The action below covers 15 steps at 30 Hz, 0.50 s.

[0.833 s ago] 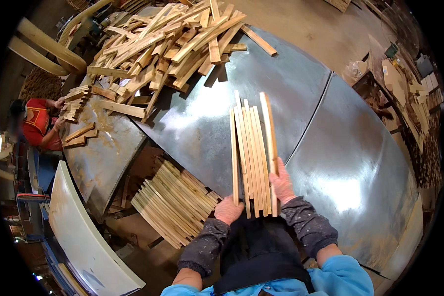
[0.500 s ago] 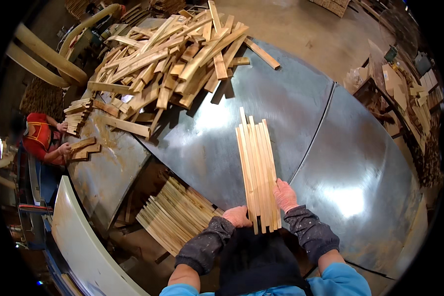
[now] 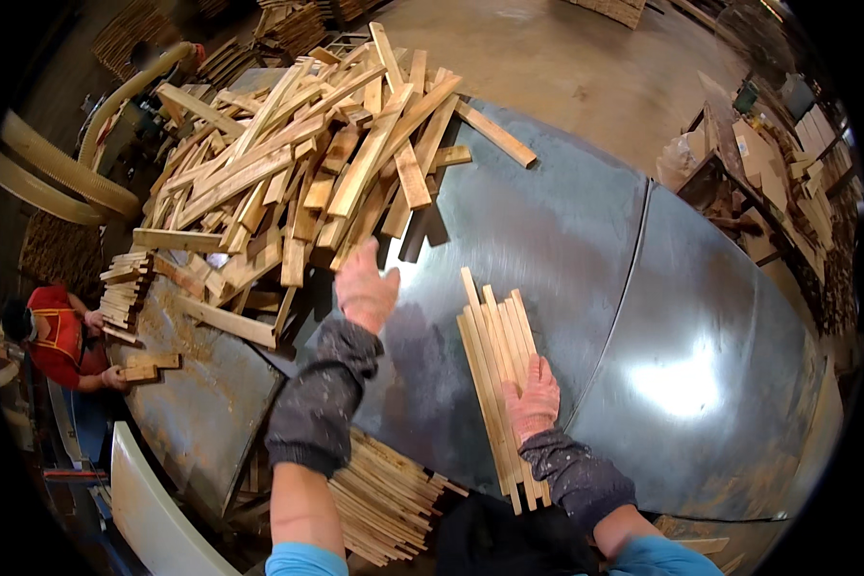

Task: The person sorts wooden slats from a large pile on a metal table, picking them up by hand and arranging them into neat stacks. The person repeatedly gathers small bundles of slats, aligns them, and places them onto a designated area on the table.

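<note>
My left hand, in a pinkish work glove, reaches forward over the metal table. It holds nothing, its fingers are apart, and it is by the near edge of a large heap of wooden slats. My right hand, gloved alike, lies on top of a small bundle of narrow wooden strips and grips it, thumb and fingers spanning several strips. The strips lie side by side lengthwise, their far ends uneven. Dark sleeve covers are on both my forearms.
Below the table's near edge lies a stack of strips. At the left a co-worker in red handles short wooden pieces beside a small stack. A pale curved panel stands near left; ribbed hoses hang beyond.
My left hand has let go of the bundle's near end and swung forward and left toward the heap. My right hand has shifted from the bundle's side onto its top.
</note>
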Tool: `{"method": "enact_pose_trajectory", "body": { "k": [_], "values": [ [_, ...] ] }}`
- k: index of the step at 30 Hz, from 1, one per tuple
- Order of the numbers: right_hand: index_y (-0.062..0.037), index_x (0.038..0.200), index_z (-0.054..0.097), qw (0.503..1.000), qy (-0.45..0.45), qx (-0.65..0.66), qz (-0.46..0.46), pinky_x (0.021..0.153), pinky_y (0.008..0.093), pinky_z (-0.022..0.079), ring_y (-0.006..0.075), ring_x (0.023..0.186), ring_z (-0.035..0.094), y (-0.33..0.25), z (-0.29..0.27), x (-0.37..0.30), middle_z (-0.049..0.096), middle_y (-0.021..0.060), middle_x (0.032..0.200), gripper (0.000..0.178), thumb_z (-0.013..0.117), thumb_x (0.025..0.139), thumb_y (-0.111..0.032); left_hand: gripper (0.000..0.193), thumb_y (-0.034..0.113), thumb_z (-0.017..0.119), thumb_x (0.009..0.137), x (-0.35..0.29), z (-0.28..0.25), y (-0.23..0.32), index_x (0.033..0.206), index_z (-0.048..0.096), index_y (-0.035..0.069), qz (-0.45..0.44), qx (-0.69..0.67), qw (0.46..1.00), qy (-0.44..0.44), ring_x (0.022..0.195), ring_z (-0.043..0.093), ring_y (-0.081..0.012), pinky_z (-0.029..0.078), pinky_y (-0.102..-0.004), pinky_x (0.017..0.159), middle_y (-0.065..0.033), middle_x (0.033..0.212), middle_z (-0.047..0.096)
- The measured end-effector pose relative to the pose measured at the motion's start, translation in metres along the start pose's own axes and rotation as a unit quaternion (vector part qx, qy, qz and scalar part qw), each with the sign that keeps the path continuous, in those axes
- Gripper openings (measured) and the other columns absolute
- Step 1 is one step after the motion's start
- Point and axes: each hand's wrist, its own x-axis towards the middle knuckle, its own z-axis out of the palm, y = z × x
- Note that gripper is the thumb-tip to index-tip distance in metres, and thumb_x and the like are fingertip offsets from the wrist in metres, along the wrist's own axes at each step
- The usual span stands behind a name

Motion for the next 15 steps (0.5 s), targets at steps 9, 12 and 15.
{"method": "enact_pose_trajectory", "body": {
  "k": [9, 12, 15],
  "values": [
    [-0.0011, 0.156, 0.049, 0.998, -0.001, 0.058, -0.005, 0.108, 0.0576, 0.049, 0.0495, 0.128, 0.059, -0.007, -0.015, 0.008, 0.054, 0.0278, 0.153, 0.088, 0.084, 0.086, -0.04, 0.086, 0.039, 0.071, 0.097, 0.223, -0.006, 0.027, 0.171, 0.035, 0.017, -0.096, 0.242, 0.96, -0.106, 0.149, 0.055, -0.0323, 0.045, -0.0476, 0.117, -0.0135, 0.161, 0.057],
    [-0.001, 0.155, 0.049, 0.998, -0.016, 0.057, 0.008, 0.11, 0.058, 0.047, 0.0498, 0.128, 0.059, -0.01, -0.018, 0.008, 0.054, 0.0276, 0.153, 0.087, 0.085, 0.085, -0.037, 0.096, 0.049, 0.075, 0.094, 0.254, -0.002, 0.04, 0.175, 0.032, 0.021, -0.142, 0.234, 0.947, -0.171, 0.154, 0.051, -0.0329, 0.044, -0.0475, 0.123, -0.0116, 0.168, 0.052],
    [-0.0015, 0.152, 0.051, 0.998, -0.018, 0.058, 0.005, 0.108, 0.0587, 0.05, 0.0505, 0.126, 0.061, -0.012, -0.02, 0.011, 0.056, 0.0303, 0.15, 0.083, 0.084, 0.086, -0.04, 0.095, 0.046, 0.079, 0.092, 0.269, 0.006, 0.028, 0.173, 0.037, 0.018, -0.172, 0.2, 0.952, -0.153, 0.146, 0.061, -0.0307, 0.049, -0.0429, 0.121, -0.0132, 0.16, 0.061]
  ]
}}
